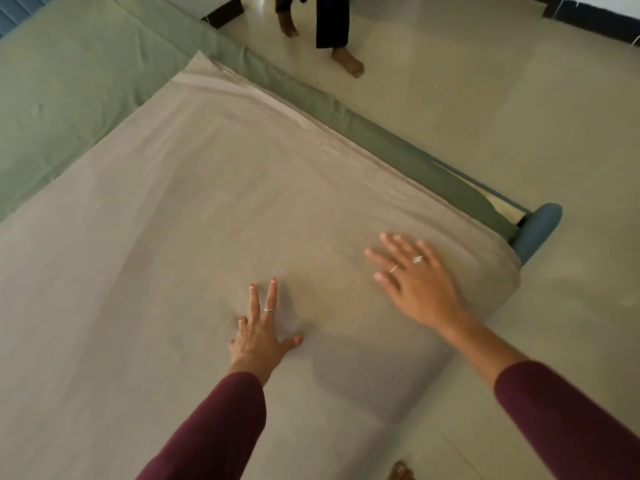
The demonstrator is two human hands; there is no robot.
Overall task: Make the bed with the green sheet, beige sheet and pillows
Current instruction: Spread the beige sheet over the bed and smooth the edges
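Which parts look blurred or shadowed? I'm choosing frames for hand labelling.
Head view: the right hand is motion-smeared, the left hand sharper; a soft shadow darkens the beige sheet at the near corner; wide-angle bending curves the green sheet edge; no glare.

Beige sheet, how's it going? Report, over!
Left hand and right hand open, flat on beige sheet. Green sheet underneath. No pillows visible. Second person beside bed, not blocking.

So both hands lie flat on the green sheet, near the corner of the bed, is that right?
Not quite. In the head view the left hand and the right hand lie flat on the beige sheet, near the corner of the bed. The green sheet lies under it, farther up.
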